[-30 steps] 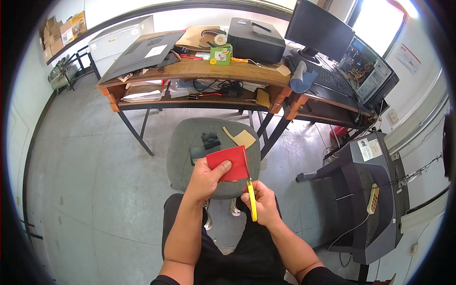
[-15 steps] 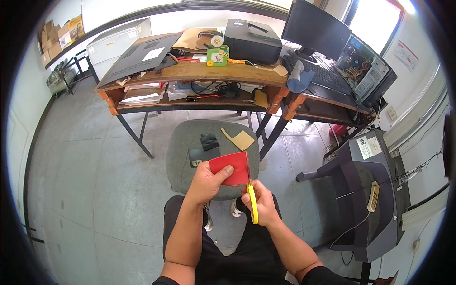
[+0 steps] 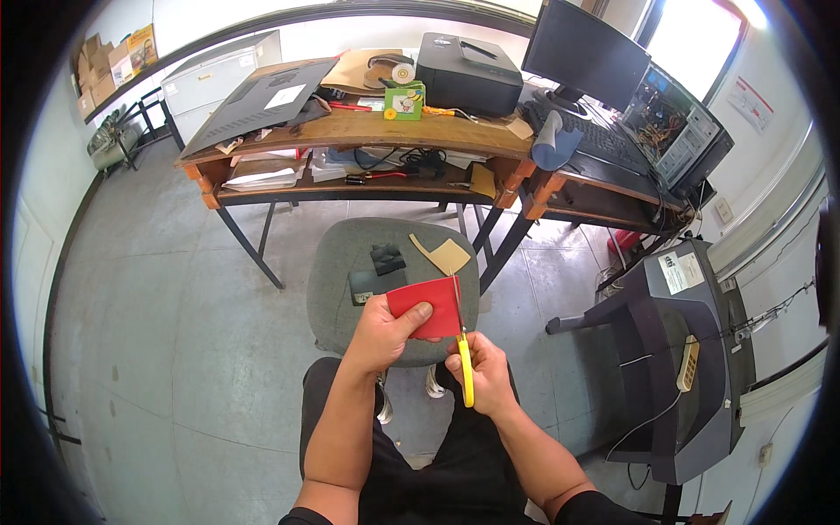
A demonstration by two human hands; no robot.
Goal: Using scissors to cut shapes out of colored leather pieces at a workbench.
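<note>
My left hand point(image 3: 383, 332) grips a red sheet of paper point(image 3: 429, 302) by its lower left edge, thumb on top. My right hand point(image 3: 483, 372) holds yellow-handled scissors point(image 3: 465, 367), whose blades run up along the right edge of the red sheet. Both hands hover over my lap, in front of a grey padded stool point(image 3: 350, 262). On the stool lie a tan paper scrap point(image 3: 444, 255), a small dark object point(image 3: 388, 258) and a dark flat item point(image 3: 360, 284).
A wooden desk point(image 3: 350, 131) with a lower shelf stands beyond the stool, loaded with papers, a black printer point(image 3: 468, 74) and a small green craft box point(image 3: 404, 99). A monitor point(image 3: 582, 52) and an open computer case point(image 3: 678, 131) sit at right. A grey office chair point(image 3: 674, 350) is at right.
The red sheet and both hands have shifted slightly; the scissors blades have advanced a little further up the sheet's right edge.
</note>
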